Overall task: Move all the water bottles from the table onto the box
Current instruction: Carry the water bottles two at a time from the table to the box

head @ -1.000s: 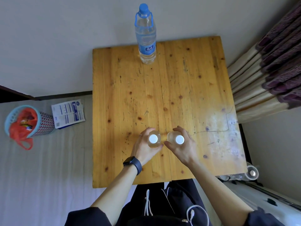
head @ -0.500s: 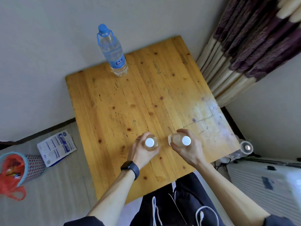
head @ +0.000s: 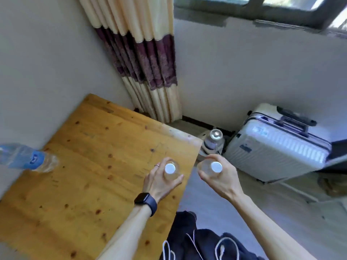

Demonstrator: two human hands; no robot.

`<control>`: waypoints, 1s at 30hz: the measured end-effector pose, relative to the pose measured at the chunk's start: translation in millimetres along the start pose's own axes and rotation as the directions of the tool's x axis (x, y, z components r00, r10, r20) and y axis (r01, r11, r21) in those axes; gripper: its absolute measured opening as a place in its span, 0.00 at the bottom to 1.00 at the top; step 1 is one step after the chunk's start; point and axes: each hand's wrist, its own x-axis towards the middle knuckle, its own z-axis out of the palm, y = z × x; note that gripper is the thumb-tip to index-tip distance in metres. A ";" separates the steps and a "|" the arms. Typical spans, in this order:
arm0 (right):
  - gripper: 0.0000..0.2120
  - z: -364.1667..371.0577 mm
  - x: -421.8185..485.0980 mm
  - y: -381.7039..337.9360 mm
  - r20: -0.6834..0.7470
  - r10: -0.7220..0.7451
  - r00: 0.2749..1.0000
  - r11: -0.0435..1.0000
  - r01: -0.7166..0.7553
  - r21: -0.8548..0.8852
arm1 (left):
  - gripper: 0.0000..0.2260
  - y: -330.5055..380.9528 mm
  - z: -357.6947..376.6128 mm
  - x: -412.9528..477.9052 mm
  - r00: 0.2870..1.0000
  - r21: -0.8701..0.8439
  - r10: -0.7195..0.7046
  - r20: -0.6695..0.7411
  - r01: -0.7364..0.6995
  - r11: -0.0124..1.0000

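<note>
Fingers (head: 159, 163) around two capped bottles (head: 170, 168)

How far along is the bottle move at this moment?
Done: nothing visible; no bottle shows on the suitcase, likely the box. In hand: the left hand grips one white-capped bottle over the table, the right hand grips a second bottle past the table's edge. Left: both placements, plus the blue-labelled bottle on the table.
</note>
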 end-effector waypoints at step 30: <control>0.21 -434.3 -474.6 314.0 -0.783 0.609 -0.127 0.616 -0.547 0.567 | 0.23 615.6 422.5 -267.4 0.070 -0.208 0.711 0.700 -0.932 0.296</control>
